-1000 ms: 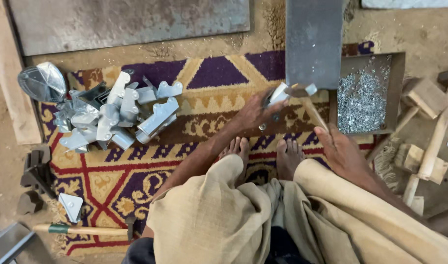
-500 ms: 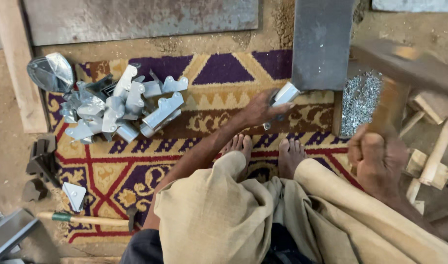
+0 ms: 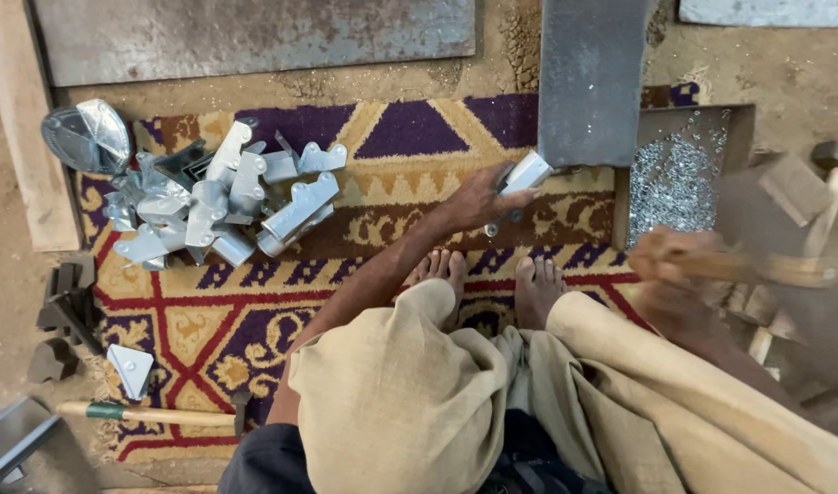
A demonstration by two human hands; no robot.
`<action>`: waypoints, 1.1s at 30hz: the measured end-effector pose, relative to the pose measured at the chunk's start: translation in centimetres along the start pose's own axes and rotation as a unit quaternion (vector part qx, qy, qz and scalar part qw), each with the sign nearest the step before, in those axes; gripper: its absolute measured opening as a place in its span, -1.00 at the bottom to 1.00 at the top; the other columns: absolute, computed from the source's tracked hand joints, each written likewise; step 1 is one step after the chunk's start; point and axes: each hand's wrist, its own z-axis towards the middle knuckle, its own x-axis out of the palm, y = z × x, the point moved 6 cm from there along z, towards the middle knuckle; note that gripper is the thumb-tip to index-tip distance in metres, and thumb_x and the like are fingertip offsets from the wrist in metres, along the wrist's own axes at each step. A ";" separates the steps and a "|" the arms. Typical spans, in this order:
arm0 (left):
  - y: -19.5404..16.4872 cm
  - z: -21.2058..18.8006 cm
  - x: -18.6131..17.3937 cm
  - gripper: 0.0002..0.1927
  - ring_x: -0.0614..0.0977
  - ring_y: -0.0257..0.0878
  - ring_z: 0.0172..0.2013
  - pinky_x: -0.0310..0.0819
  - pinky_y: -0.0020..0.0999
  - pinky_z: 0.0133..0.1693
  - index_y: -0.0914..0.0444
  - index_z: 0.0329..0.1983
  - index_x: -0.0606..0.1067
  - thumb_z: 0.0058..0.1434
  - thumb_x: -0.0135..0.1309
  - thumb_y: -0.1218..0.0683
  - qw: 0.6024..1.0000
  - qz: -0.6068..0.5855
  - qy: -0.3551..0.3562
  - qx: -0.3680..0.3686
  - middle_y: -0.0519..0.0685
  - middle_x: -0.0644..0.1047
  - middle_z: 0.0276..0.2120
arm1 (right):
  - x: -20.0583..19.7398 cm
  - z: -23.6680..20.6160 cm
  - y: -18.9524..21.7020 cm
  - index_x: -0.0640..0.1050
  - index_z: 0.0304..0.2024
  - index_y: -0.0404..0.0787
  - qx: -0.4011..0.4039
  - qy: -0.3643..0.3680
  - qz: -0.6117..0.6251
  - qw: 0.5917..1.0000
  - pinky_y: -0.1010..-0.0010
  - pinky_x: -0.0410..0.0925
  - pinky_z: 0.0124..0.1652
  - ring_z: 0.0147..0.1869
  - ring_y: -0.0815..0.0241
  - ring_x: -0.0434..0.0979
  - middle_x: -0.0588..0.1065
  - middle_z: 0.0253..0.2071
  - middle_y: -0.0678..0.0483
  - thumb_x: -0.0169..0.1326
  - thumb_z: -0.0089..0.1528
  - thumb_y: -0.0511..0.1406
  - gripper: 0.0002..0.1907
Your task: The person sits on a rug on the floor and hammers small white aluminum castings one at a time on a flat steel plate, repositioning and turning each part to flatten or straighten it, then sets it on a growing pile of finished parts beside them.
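A person sits on a patterned rug (image 3: 281, 311) in purple, red and gold, seen from above, with bare feet (image 3: 492, 279) pointing forward between knees draped in tan cloth. The left hand (image 3: 478, 201) reaches forward, its fingers (image 3: 510, 197) clenched around a small bent metal bracket (image 3: 526, 174), pressing it against the near edge of a grey steel block (image 3: 591, 82) that stands on the rug ahead. The right hand (image 3: 680, 274) is blurred by motion; its fingers are wrapped around the wooden handle of a hammer (image 3: 757, 268), which lies level to the right of the block, well apart from the bracket. The hammer's head is too blurred to make out. Just right of the block sits a shallow tray (image 3: 739, 123) holding a heap of tiny shiny metal pieces (image 3: 675, 183). At far left on the rug lies a loose pile of similar silvery brackets (image 3: 222, 201), with a rounded shiny metal dish (image 3: 89, 137) beside it at the rug's corner. Near the lower left edge lie a second hammer (image 3: 149, 414) with a green band on its handle, a small flat metal triangle (image 3: 130, 368), and some dark metal blocks (image 3: 66, 302) on the dirt floor. Wooden blocks (image 3: 794, 187) lie at far right.
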 end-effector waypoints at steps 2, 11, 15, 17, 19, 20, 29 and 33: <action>-0.7 -0.1 -0.2 -0.12 0.71 -0.05 -0.19 0.76 -0.11 -0.27 0.35 0.42 0.19 0.21 0.12 -0.25 0.998 -0.004 -0.012 0.054 0.25 0.54 -0.01 | 1.0 0.8 -2.7 0.42 -0.27 -0.15 0.079 0.068 -0.144 0.984 0.48 0.17 -0.52 -0.45 0.32 0.27 0.34 -0.47 0.13 -0.07 0.51 -0.04 -0.62; 0.2 0.4 -0.2 -0.21 0.76 -0.09 -0.27 0.74 -0.17 -0.28 0.36 0.36 0.30 0.24 0.10 -0.25 1.000 0.010 0.011 0.007 0.23 0.66 -0.11 | -0.9 -1.7 1.5 0.45 -0.11 -0.17 0.109 -0.107 0.147 0.977 0.59 0.18 -0.50 -0.50 0.38 0.28 0.31 -0.50 0.15 -0.05 0.55 -0.01 -0.62; -0.3 0.3 -0.6 -0.17 0.73 -0.09 -0.23 0.72 -0.18 -0.23 0.35 0.40 0.27 0.25 0.16 -0.25 0.993 0.064 -0.036 0.090 0.26 0.62 -0.06 | 1.8 2.3 0.1 0.49 -0.08 -0.22 0.238 0.076 -0.206 0.946 0.42 0.23 -0.53 -0.55 0.27 0.36 0.36 -0.58 0.14 -0.07 0.44 -0.03 -0.62; -1.2 0.0 -0.8 -0.21 0.69 -0.04 -0.15 0.66 -0.13 -0.19 0.36 0.40 0.31 0.33 0.21 -0.24 0.972 0.138 -0.071 0.175 0.31 0.61 -0.02 | 1.7 2.7 -0.2 0.50 -0.07 -0.26 0.259 0.081 -0.237 0.933 0.37 0.25 -0.53 -0.53 0.23 0.36 0.37 -0.57 0.13 -0.09 0.45 -0.04 -0.59; 0.1 0.5 -0.6 -0.18 0.73 -0.09 -0.26 0.72 -0.18 -0.30 0.36 0.40 0.25 0.27 0.16 -0.24 0.994 0.071 -0.037 0.069 0.29 0.60 -0.04 | 0.9 2.0 -0.1 0.51 -0.08 -0.34 0.253 0.012 -0.119 0.960 0.34 0.26 -0.50 -0.47 0.20 0.32 0.37 -0.49 0.12 -0.13 0.51 -0.06 -0.55; 0.7 0.6 -0.3 -0.16 0.76 -0.12 -0.31 0.75 -0.21 -0.35 0.36 0.41 0.21 0.24 0.13 -0.24 0.999 0.030 -0.006 0.020 0.28 0.60 -0.05 | 0.2 1.2 0.6 0.49 -0.10 -0.31 0.204 -0.035 -0.028 0.978 0.41 0.23 -0.53 -0.49 0.22 0.30 0.37 -0.50 0.12 -0.12 0.50 -0.05 -0.57; -0.7 0.2 -0.7 -0.19 0.70 -0.07 -0.15 0.67 -0.21 -0.21 0.40 0.41 0.27 0.38 0.21 -0.25 0.986 0.086 -0.043 0.135 0.32 0.60 0.00 | 1.6 0.8 -1.3 0.45 -0.27 -0.22 0.282 0.063 -0.134 0.948 0.41 0.23 -0.53 -0.50 0.32 0.30 0.33 -0.55 0.11 -0.22 0.53 -0.04 -0.54; -0.7 0.5 -0.9 -0.18 0.72 -0.02 -0.16 0.68 -0.13 -0.18 0.37 0.38 0.29 0.26 0.20 -0.24 0.994 0.074 -0.037 0.075 0.30 0.62 -0.04 | -2.1 1.1 1.3 0.37 -0.26 -0.21 0.178 -0.060 0.124 0.974 0.40 0.17 -0.62 -0.59 0.32 0.22 0.27 -0.56 0.13 -0.31 0.56 -0.09 -0.56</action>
